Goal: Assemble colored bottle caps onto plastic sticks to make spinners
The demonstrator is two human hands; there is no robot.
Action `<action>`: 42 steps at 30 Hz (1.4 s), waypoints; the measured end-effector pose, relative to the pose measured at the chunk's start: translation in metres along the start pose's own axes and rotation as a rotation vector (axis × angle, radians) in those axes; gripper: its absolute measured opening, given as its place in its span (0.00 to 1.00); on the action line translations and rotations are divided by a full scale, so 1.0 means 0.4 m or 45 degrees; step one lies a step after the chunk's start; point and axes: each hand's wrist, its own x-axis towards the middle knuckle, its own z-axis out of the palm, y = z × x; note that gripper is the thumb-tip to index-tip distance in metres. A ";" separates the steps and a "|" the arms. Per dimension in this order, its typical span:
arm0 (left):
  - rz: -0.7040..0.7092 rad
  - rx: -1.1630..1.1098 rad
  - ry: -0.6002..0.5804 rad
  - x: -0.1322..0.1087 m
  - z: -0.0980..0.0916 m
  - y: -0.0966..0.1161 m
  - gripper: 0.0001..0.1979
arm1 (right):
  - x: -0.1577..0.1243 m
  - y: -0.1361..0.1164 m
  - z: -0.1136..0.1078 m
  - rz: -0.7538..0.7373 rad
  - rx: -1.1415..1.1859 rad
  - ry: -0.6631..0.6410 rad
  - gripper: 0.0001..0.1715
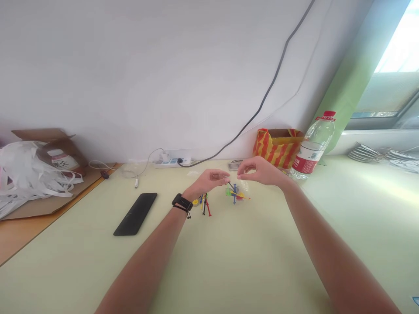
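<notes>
My left hand (211, 181), wearing a black wristband, reaches over the table with its fingers pinched together. A thin dark plastic stick (231, 186) slants down from its fingertips. Just to the right, my right hand (260, 171) has thumb and forefinger pressed together; whatever they hold, if anything, is too small to make out. Below both hands lies a small cluster of blue, green, yellow and red plastic pieces (235, 194). Beside my left wrist rest several coloured sticks with knobbed ends (206, 205) and a yellow round piece (195, 202).
A black phone-like slab (135, 214) lies left of my left arm. Along the wall are a power strip (173, 162), a striped red and yellow bag (278, 148) and a large water bottle (312, 150). An open cardboard box (52, 135) with white straps stands far left.
</notes>
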 end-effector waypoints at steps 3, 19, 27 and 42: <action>0.032 0.036 0.032 0.003 -0.002 0.006 0.20 | 0.002 0.024 0.009 0.050 0.154 0.087 0.20; 0.262 -0.005 0.308 -0.012 -0.050 0.063 0.15 | 0.035 0.106 0.054 0.030 0.716 0.371 0.13; 0.293 -0.040 0.355 -0.023 -0.042 0.100 0.15 | 0.029 0.055 0.055 -0.024 0.671 0.424 0.16; 0.308 0.128 0.412 -0.030 -0.055 0.114 0.11 | 0.046 0.064 0.071 0.001 0.679 0.589 0.13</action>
